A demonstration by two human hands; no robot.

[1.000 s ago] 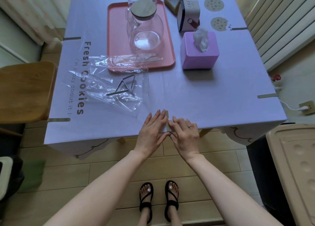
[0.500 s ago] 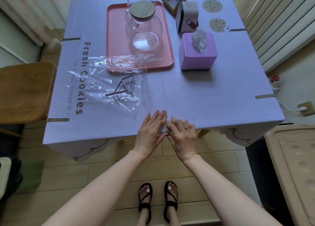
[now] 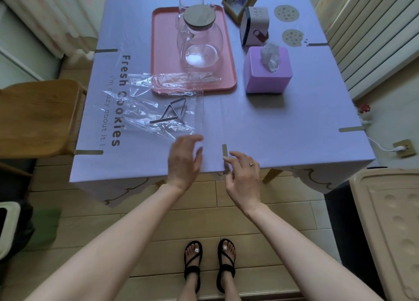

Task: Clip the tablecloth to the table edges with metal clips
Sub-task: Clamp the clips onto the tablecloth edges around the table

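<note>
Head view: a person stands at the near edge of a table (image 3: pixel 271 176) covered by a lilac tablecloth (image 3: pixel 272 119).
Left hand (image 3: pixel 184 159): half a second ago it lay flat on the cloth beside the near clip. Now it is lifted and blurred, fingers spread, holding nothing, close to the bag.
Near clip (image 3: pixel 224 152): sits over the middle of the near edge, now uncovered.
Right hand (image 3: pixel 243 176): no longer pressing flat. The fingers are loosely curved, the index tip touches the clip, and it grips nothing.
Meaning: this clip looks seated, so the left hand is probably going for a spare.
Left clips (image 3: pixel 89 152): three already on that edge.
Bag (image 3: pixel 145 110): clear crumpled plastic with the spare clips (image 3: pixel 172 113). I cannot tell whether they lie inside it or on it.
Tray (image 3: pixel 161 51): pink, with a glass jug (image 3: pixel 199 39) standing on it.
Tissue box (image 3: pixel 267 73): purple, just right of the tray.
Right clips (image 3: pixel 351 129): two show on that edge.
Room: wooden chair (image 3: pixel 38 117) and curtain (image 3: pixel 56 17) on the left, radiator (image 3: pixel 374 28) on the right, pale wood floor (image 3: pixel 158 221) below.
</note>
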